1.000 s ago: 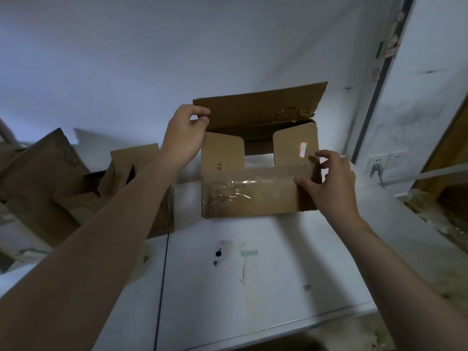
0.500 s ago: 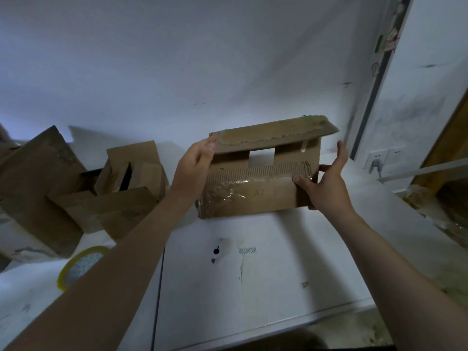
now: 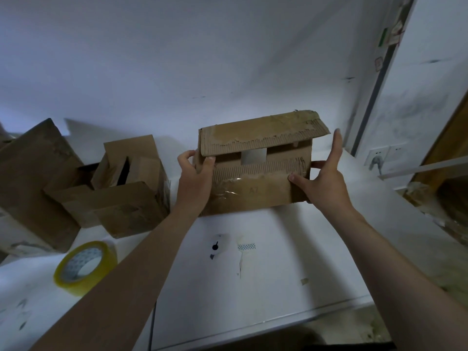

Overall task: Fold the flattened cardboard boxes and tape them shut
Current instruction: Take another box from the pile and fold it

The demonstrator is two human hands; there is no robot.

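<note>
A worn brown cardboard box (image 3: pixel 255 188) stands on the white table (image 3: pixel 266 274) near the wall. Its far top flap is folded down toward me, leaving a gap where the two short flaps show. My left hand (image 3: pixel 195 176) grips the box's left end, thumb on the front, fingers curled round the corner. My right hand (image 3: pixel 321 178) holds the right end, thumb pressed on the front face and index finger pointing straight up beside the flap. A roll of yellowish tape (image 3: pixel 84 267) lies on the table at the left.
Several other cardboard boxes (image 3: pixel 121 188) and flattened pieces (image 3: pixel 30 178) are piled at the left. Small tape scraps (image 3: pixel 245 247) and a white sticker with a black mark (image 3: pixel 217 245) lie on the table in front of the box. A wall socket (image 3: pixel 377 157) is at the right.
The far top flap has swung from upright down over the box opening. My left hand moved from that flap to the box's left end. The box turned slightly, and the tape roll came into view.
</note>
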